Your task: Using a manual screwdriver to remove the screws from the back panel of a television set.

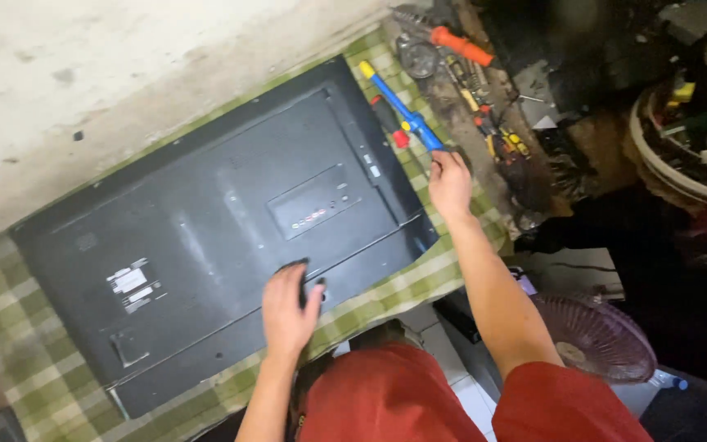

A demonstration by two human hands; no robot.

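left hand (288,307) flat on matte black television back (206,237), right hand (449,182) at slim blue screwdriver (403,110)

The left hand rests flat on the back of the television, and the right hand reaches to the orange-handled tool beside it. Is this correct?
Not quite. In the head view, the right hand reaches the blue-handled screwdriver, not the orange-handled tool, which lies farther away. The left hand does rest on the television back.

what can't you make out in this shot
- Head view: whether the right hand grips the blue screwdriver; the fingers cover its end.
- What lies under the left hand on the black tv back; the palm hides it.
- Tool pile: blurred and dark.
- Checked cloth: cut off by the left edge.
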